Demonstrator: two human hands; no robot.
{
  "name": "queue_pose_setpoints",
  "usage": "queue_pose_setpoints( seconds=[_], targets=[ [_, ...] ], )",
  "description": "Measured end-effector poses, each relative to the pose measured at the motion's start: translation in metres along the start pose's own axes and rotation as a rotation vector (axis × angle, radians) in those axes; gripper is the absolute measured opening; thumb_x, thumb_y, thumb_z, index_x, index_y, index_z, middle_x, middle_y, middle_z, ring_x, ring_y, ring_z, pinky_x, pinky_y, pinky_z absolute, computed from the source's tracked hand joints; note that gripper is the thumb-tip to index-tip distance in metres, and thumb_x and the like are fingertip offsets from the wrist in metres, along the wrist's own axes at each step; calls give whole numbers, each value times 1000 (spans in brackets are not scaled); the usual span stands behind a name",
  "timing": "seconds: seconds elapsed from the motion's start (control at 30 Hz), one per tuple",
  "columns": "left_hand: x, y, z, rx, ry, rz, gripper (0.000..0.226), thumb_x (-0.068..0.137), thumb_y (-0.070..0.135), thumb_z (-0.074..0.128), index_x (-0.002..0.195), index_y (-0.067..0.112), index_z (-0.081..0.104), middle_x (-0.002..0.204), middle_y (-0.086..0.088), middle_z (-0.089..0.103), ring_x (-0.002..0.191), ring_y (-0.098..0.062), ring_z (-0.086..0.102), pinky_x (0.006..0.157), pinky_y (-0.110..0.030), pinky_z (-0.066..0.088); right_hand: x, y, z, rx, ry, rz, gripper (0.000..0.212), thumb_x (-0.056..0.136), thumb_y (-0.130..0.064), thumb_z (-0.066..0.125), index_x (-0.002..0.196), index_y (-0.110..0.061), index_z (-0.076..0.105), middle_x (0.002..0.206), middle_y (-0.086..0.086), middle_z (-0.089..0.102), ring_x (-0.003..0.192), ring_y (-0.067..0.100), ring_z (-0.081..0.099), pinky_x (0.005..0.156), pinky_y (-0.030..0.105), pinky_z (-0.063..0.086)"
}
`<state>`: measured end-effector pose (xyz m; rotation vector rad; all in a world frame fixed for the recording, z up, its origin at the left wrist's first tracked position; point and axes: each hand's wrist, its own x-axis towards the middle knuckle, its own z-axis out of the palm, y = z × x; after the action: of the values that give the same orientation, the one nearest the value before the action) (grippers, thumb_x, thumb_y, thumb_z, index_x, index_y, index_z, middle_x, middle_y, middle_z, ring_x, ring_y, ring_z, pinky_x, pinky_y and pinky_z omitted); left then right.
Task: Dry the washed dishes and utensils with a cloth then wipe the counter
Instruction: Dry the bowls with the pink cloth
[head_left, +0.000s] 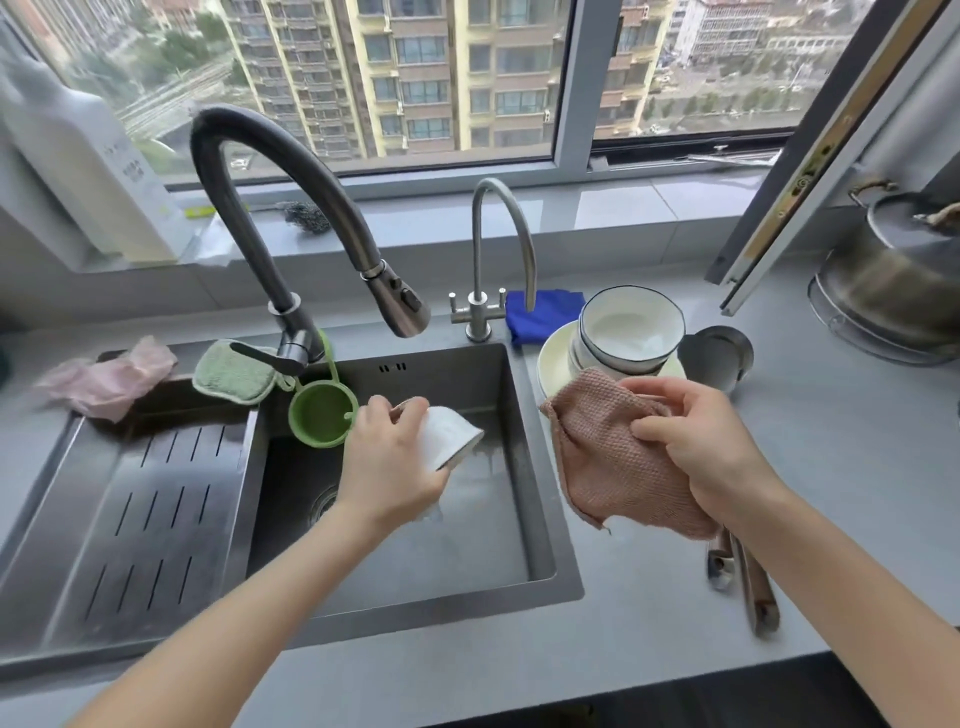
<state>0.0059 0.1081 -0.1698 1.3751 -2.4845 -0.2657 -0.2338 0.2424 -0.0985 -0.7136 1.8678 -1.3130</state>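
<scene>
Fingers (387, 410) of the left hand (387, 462) curl round a small white ceramic bowl (452, 436) tipped over the steel sink (527, 467), the right hand (711, 447) at three o'clock clutching a pink waffle-weave cloth (608, 467); drying seems underway, and next the cloth must meet the bowl.

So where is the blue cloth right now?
In the head view, the blue cloth lies on the counter, right of centre, behind the sink, between the small tap and the stacked bowls.
</scene>
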Motion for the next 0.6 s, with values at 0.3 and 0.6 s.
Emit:
queue_pose_setpoints(
  seconds=[0.3,0.6],
  targets=[
    [13,-25,-25,-901,-250,-628,71,57,78,55,95,18,53,99,-8,58,89,-30,57,72,-38,40,-20,-20,57,-16,7,-228,43,78,11,54,97,-24,69,90,-9,71,86,6,66,76,15,50],
    [5,-19,-37,-1181,-483,-619,80,65,77,55,118,17,58,112,-15,68,101,-39,65,91,-60,47,-18,11,111,-967,-637,-729,55,93,-54,18,135,-38,50,150,-1,40,144,27,23,117,53,4]
  ],
)
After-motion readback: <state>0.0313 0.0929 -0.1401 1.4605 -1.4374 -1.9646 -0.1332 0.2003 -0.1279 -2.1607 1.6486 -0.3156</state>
